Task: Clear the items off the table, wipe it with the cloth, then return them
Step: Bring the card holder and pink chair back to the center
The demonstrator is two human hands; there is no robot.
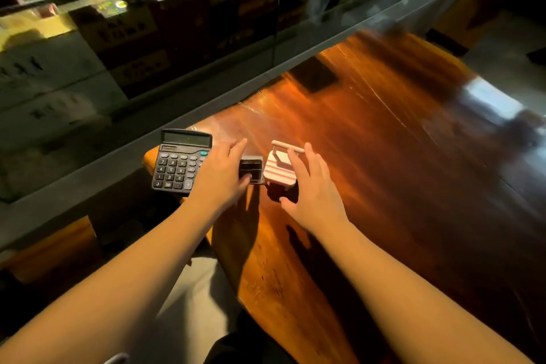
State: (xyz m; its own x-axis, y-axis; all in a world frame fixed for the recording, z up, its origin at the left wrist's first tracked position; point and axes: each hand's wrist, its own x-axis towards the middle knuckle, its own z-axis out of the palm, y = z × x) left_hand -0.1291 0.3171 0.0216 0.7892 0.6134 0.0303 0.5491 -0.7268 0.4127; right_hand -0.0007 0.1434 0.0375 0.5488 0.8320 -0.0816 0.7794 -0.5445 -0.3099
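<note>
Two hands low over the wooden desk [384,142]: left hand [220,177] grasping small dark box [251,169]; right hand [310,189] spread loose beside striped pink stand [279,170]; calculator [178,161] at left.

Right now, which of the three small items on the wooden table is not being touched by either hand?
The black desk calculator at far left; the left hand grips the small dark box, the right hand reaches around the pink striped stand.
</note>
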